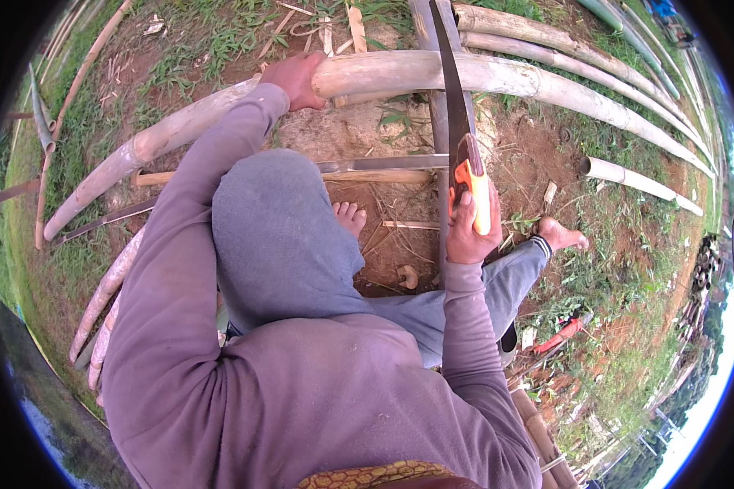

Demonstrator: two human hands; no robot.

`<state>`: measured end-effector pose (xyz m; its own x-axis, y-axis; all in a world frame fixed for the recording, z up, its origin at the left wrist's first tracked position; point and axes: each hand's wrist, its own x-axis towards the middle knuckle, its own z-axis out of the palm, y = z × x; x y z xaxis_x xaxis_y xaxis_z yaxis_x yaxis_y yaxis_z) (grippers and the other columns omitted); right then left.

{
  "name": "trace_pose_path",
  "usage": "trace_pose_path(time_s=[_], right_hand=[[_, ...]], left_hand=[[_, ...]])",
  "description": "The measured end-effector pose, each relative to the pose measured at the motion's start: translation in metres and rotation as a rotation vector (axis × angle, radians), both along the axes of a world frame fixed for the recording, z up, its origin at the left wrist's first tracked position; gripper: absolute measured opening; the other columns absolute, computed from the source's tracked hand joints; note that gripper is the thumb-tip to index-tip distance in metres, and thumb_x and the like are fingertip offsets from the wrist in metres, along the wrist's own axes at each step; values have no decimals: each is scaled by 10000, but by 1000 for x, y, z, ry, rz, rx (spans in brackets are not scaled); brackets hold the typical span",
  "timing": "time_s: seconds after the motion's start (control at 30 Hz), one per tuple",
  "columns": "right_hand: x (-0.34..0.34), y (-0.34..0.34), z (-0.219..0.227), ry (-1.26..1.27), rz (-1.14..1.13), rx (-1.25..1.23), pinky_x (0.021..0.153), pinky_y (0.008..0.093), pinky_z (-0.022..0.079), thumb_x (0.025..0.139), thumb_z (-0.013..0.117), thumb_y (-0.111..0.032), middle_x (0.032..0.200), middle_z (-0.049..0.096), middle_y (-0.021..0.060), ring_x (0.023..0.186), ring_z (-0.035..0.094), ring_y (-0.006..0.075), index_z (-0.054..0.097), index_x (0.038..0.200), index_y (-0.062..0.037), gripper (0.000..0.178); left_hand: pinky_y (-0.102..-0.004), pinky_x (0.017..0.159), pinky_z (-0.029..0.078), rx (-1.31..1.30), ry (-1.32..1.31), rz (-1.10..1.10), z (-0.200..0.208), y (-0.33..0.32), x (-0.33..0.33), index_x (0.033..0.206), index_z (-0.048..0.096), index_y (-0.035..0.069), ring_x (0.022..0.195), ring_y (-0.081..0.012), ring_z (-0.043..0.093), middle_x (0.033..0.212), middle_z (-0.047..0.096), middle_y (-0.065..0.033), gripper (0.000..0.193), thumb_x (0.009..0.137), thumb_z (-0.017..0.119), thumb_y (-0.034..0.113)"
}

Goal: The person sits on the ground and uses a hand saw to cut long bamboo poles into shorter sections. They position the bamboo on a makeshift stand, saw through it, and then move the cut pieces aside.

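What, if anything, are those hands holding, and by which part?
The right hand holds a saw by its orange-and-yellow handle. The left hand is wrapped over a bamboo pole, left of the blade.

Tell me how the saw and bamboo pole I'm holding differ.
The saw is flat and dark-bladed; the bamboo pole is pale and rounded. The saw points away from you, while the pole runs crosswise. The pole is far longer than the saw. Each has a hand on it: right hand on saw, left hand on pole.
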<state>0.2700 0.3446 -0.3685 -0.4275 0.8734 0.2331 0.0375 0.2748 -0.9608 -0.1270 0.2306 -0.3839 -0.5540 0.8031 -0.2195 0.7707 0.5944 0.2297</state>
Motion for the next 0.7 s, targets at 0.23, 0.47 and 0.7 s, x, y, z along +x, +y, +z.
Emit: trace_pose_path(time_s=[0.23, 0.47, 0.7], right_hand=[[-18, 3, 27, -85, -1, 65, 842, 274, 581, 1053, 709, -116, 1263, 713, 140, 1033, 695, 143, 615, 1420, 74, 423], [48, -45, 34, 35, 33, 12, 963, 331, 613, 1048, 684, -93, 1330, 698, 212, 1230, 704, 270, 549, 1438, 128, 468], [-70, 43, 23, -23, 9, -48, 909, 278, 576, 1049, 685, -49, 1248, 719, 130, 1077, 685, 143, 607, 1411, 76, 391]], left_hand=[[-498, 1029, 541, 23, -71, -31, 8, 1, -11, 1455, 552, 170, 1217, -369, 678, 1320, 692, -151, 904, 677, 928, 436], [-497, 1014, 553, 42, -23, -15, -1, 0, -7, 1453, 562, 168, 1190, -374, 691, 1278, 713, -154, 909, 660, 929, 418], [-485, 1021, 548, 17, -143, -25, 9, 14, -20, 1497, 539, 170, 1177, -394, 694, 1285, 722, -181, 940, 655, 911, 363]])
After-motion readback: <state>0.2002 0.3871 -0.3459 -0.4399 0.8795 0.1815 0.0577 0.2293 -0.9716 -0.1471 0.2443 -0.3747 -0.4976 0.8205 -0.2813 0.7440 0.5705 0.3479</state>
